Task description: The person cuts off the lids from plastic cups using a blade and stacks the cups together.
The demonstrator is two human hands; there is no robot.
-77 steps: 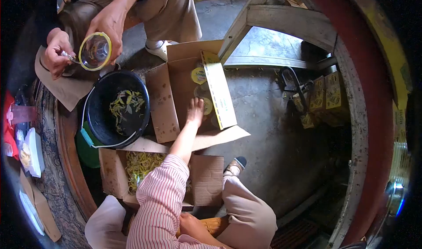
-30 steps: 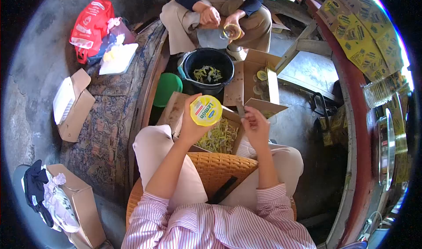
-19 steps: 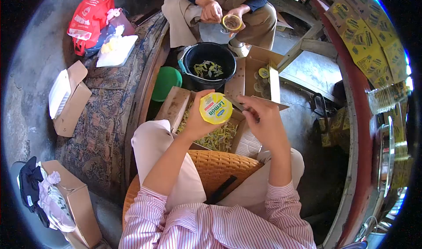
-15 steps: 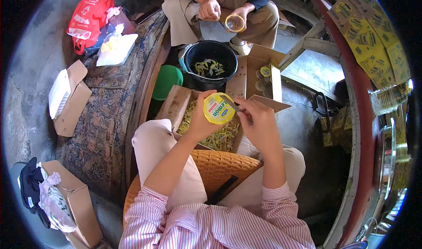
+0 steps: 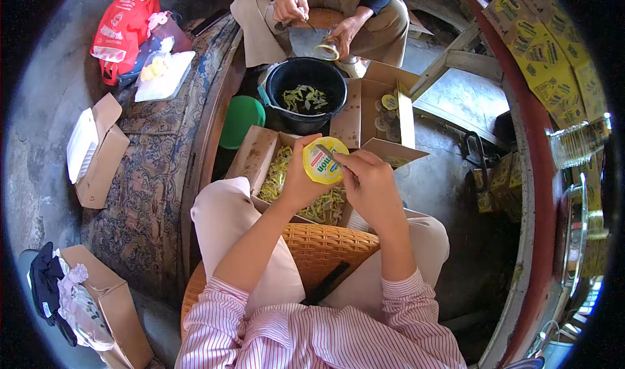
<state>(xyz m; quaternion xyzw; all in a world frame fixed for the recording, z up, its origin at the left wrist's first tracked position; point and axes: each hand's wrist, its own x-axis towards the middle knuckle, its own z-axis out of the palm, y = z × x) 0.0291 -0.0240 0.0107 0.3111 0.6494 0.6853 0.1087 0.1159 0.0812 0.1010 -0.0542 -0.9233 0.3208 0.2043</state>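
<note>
In the head view, the left hand (image 5: 301,173) grips a Lemon-labelled cup (image 5: 319,167); the right hand (image 5: 372,181) pinches a thin blade (image 5: 327,153) over its printed top. That top looks largely whole, so this cup seems barely begun; yellow strips (image 5: 323,206) lie below the grip.

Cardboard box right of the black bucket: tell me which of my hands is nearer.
Right. Your right hand, with the blade, is just short of the box; your left hand, holding the Lemon cup, is farther left.
</note>
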